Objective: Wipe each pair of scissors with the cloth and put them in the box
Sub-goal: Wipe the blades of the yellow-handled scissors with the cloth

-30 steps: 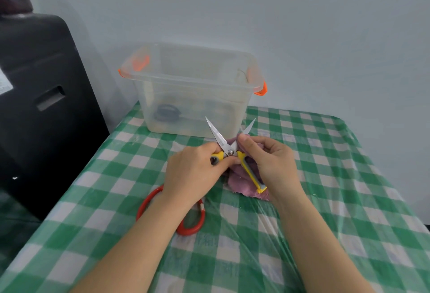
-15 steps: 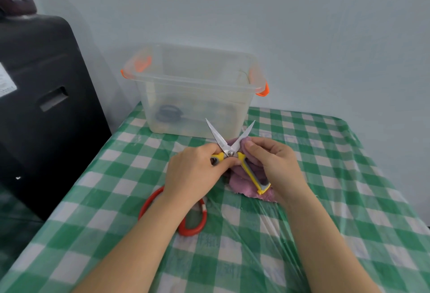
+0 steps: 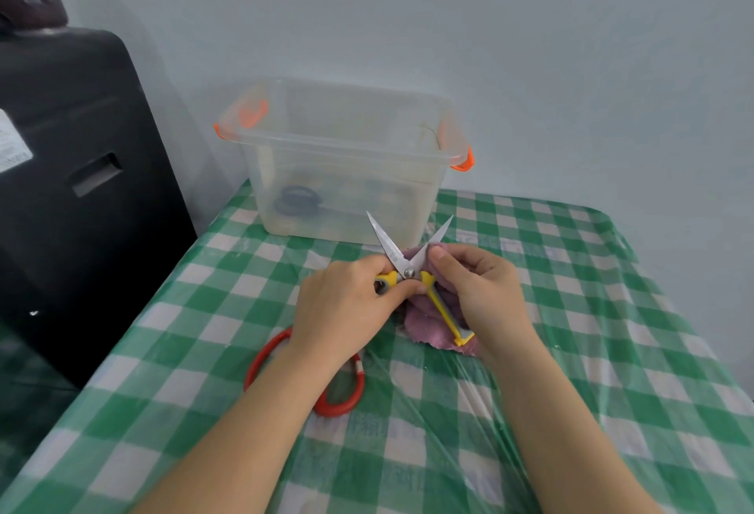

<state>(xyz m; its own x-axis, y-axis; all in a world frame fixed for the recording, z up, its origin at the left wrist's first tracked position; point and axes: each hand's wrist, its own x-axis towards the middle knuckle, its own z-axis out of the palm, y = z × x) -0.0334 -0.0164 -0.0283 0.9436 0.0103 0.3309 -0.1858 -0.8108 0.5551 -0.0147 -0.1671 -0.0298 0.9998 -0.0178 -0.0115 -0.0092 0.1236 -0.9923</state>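
Note:
My left hand (image 3: 347, 305) grips one yellow handle of the yellow scissors (image 3: 410, 268), whose blades stand spread apart, pointing up and away. My right hand (image 3: 479, 293) holds the purple cloth (image 3: 424, 324) and pinches it against the base of the right blade; the other yellow handle lies across the cloth. Behind them stands the clear plastic box (image 3: 342, 162) with orange latches; a dark-handled pair of scissors (image 3: 296, 201) shows dimly through its wall. A pair of red-handled scissors (image 3: 338, 399) lies on the table under my left wrist, partly hidden.
The table carries a green-and-white checked cloth (image 3: 571, 350) under clear plastic film. A tall black case (image 3: 73, 187) stands against the table's left edge. A pale wall rises behind the box.
My right thumb and the cloth have slid down the right blade toward the pivot, baring more of the blade. The scissors stay spread and my left hand has barely moved.

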